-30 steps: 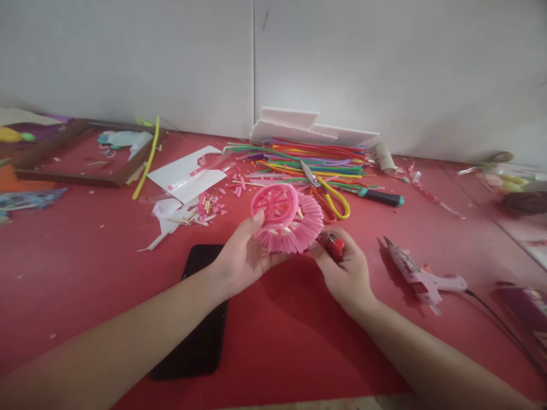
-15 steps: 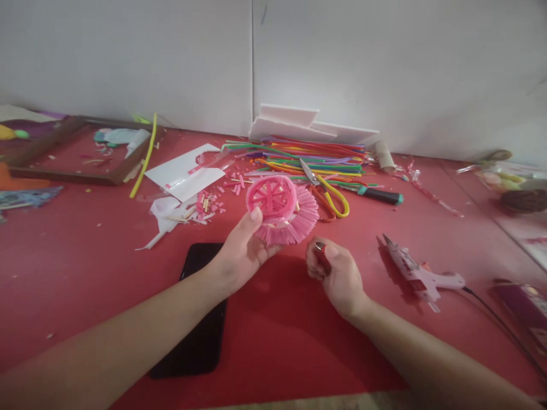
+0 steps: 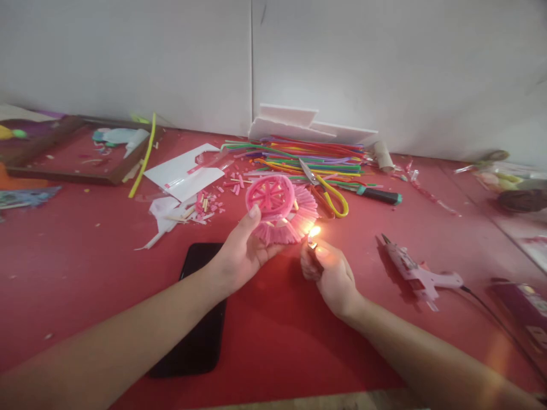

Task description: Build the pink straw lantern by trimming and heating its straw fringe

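Observation:
A pink round craft piece (image 3: 270,197) with a spoked wheel and a pleated pink fringe is in my left hand (image 3: 245,250), thumb on its lower left rim and fingers beneath. My right hand (image 3: 333,279) is closed around a lighter (image 3: 313,246), its metal top facing up. A small bright flame (image 3: 315,231) burns from the lighter, close by the lower right edge of the fringe. Most of the lighter's body is hidden in my fingers.
Scissors (image 3: 333,196), a cutter (image 3: 380,196) and colourful pipe cleaners (image 3: 316,159) lie behind my hands. A glue gun (image 3: 419,273) with a cord rests at the right. A black phone (image 3: 200,341) lies under my left forearm. A wooden frame (image 3: 64,172) sits far left.
The lighter in my right hand is now lit. That hand has moved slightly left, towards the fringe. My left hand and the pink piece have barely moved.

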### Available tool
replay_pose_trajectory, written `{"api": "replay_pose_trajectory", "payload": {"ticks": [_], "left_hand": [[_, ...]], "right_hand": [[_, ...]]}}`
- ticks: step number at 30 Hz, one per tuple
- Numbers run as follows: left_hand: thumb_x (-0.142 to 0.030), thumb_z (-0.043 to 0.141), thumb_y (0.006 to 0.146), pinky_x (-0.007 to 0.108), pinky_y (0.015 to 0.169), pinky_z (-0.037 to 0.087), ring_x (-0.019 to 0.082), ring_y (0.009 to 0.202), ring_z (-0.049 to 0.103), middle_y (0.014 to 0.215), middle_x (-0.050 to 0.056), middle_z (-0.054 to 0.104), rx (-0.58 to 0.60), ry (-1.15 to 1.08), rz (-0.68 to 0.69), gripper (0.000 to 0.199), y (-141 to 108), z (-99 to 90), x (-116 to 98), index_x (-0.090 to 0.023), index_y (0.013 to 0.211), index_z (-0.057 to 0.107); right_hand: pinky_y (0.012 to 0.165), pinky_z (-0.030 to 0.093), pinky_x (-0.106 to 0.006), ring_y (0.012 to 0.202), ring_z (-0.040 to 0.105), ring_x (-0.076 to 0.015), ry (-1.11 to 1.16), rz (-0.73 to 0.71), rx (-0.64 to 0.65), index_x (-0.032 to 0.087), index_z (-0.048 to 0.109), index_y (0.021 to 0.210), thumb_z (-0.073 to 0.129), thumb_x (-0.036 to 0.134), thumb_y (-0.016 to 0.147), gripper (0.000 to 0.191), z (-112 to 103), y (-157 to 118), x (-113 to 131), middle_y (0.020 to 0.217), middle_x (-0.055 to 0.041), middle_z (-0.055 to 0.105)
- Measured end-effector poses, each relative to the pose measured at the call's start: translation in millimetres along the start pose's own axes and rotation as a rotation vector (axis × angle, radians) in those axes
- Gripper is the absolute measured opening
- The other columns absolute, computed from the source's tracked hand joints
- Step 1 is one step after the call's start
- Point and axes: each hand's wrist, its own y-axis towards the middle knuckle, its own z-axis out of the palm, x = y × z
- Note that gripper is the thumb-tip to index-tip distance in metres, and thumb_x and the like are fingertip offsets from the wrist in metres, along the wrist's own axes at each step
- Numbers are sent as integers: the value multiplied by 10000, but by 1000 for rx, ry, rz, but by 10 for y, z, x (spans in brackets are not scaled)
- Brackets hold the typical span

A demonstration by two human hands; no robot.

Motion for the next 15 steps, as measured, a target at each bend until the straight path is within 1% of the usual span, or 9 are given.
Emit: {"api": "replay_pose_trajectory", "payload": {"ticks": [6, 12, 15], "left_hand": [[-426, 702, 944, 390, 972, 615, 255, 1091, 751, 1092, 64, 820, 28, 11, -8, 285, -6, 22, -16, -200, 1110, 746], [-442, 715, 936, 375, 950, 625, 255, 1105, 746, 1135, 65, 812, 25, 13, -7, 301, -2, -9, -6, -209, 1124, 747], [-456, 726, 928, 354, 929, 630, 235, 1062, 755, 1100, 47, 818, 38, 16, -6, 296, 0, -17, -4, -217, 1100, 754]], "right_hand": [[530, 229, -298, 567, 273, -130, -61, -30, 20, 235, 435, 659, 477, 411, 971, 361, -22, -13, -32, 611, 42, 355], [535, 226, -299, 576, 268, -127, -87, -43, 34, 235, 418, 674, 462, 425, 992, 374, -36, -8, -55, 631, 42, 354], [535, 222, -298, 575, 266, -126, -92, -41, 35, 235, 415, 674, 469, 425, 992, 375, -35, -25, -60, 629, 46, 344]]}}
